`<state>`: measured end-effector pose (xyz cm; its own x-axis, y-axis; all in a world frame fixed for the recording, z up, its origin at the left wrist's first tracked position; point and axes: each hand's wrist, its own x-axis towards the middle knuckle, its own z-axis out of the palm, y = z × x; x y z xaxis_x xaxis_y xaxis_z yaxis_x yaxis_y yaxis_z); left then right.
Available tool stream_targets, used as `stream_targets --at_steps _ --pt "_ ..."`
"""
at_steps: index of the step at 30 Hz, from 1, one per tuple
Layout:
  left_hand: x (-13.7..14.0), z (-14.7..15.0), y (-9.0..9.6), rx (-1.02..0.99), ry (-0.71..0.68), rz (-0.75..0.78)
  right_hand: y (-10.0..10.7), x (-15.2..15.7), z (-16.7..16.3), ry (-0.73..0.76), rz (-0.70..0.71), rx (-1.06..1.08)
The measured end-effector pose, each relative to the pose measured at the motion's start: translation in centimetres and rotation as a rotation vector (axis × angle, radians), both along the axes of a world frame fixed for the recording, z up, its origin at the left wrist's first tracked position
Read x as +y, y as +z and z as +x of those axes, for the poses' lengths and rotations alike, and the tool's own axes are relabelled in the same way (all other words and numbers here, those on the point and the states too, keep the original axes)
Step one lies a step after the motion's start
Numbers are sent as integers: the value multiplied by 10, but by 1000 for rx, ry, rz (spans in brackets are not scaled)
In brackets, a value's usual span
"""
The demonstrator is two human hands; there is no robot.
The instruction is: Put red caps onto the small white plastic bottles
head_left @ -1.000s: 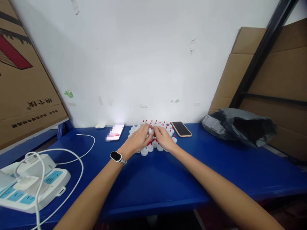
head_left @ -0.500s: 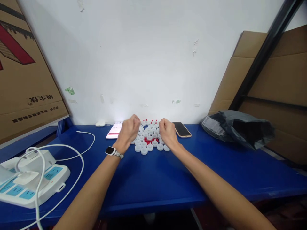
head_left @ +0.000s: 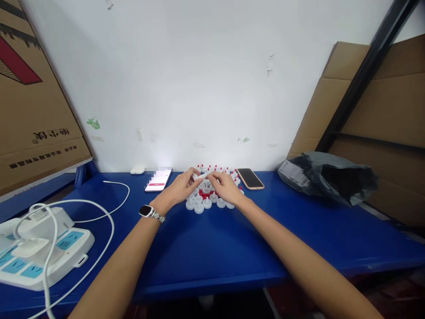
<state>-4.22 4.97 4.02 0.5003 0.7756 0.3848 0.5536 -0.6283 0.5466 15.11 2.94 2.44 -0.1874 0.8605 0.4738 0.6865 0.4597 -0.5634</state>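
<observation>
My left hand (head_left: 182, 187) is closed, with its thumb and fingers pinching a white nozzle cap (head_left: 198, 177) above the table. My right hand (head_left: 226, 188) meets it at the cap's pointed tip, its thumb and fingertips pressed together. Whatever lies between the right fingertips is too small and covered to make out. Below and around both hands stand several translucent white nozzle caps (head_left: 198, 208), the front ones without red tips. Small red tips (head_left: 206, 191) lie in a heap among them, partly hidden by my hands. Farther back, several caps bear red tips (head_left: 215, 168).
A lit phone (head_left: 158, 180) lies left of the caps, a dark-screened phone (head_left: 250, 179) to the right. A white power strip (head_left: 75, 254) with looping cables occupies the table's left. On the right rests a grey plastic bag (head_left: 341, 177). Cardboard (head_left: 43, 102) and a white wall border the blue table (head_left: 212, 252).
Both fists have loosened and come together over the caps. A white nozzle cap now shows between my fingers. The view has shifted slightly.
</observation>
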Motion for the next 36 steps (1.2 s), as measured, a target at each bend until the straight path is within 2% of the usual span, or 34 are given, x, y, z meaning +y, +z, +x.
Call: stream_targets --at_steps 3,8,10,13,18,20,23,26,30,34,36 --pt "-6 3 2 24 -66 -27 2 -5 5 118 -33 176" --pt "-17 12 5 28 -145 -66 14 -16 15 270 -146 240" --pt "-18 10 6 37 -128 -56 21 -21 22 294 -216 173" --pt "-14 5 6 44 -72 -18 25 -27 29 298 -264 -49" --pt "-8 2 3 80 -7 25 15 -28 28 246 -179 -387" --pt "-7 2 2 89 -5 25 14 -28 26 200 -135 -417" --pt "-3 0 0 96 14 47 20 -24 25 122 -116 -339" --pt "2 -3 -3 116 52 79 26 -2 24 -3 -69 -283" --pt "8 -6 -9 145 87 97 25 52 11 -182 -40 -374" --pt "11 -6 -13 164 109 120 21 102 -15 -253 -69 -577" --pt "11 -6 -14 163 105 128 19 119 -28 -262 -86 -614"
